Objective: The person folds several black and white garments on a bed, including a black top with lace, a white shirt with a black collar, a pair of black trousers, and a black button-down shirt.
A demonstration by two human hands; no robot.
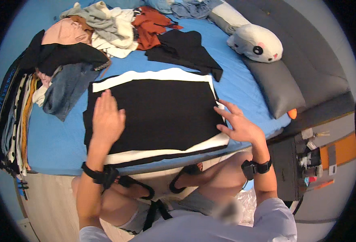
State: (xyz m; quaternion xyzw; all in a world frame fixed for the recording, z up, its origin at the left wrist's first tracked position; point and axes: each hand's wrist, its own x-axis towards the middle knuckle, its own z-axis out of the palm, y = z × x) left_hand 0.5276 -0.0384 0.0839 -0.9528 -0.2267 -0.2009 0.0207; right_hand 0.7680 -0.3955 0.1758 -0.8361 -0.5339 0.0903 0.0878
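A black garment (162, 115) lies spread flat on the blue bedsheet (56, 145) in front of me. Beneath it a white garment (153, 75) shows along the far edge, the near edge and part of the right side, with more black cloth under that. My left hand (107, 121) is flat over the left part of the black garment, fingers pointing away from me and close together. At the right edge of the stack is my right hand (237, 122), its fingers spread and its fingertips by a small white piece of cloth. Neither hand clearly grips anything.
Beyond the stack lie a crumpled black garment (185, 50), a rust-red one (150, 27), and white and pink ones. Blue denim (70, 87) lies at left, near a row of folded clothes (17, 121). A white plush toy (259, 44) and grey cushion (276, 87) are at right.
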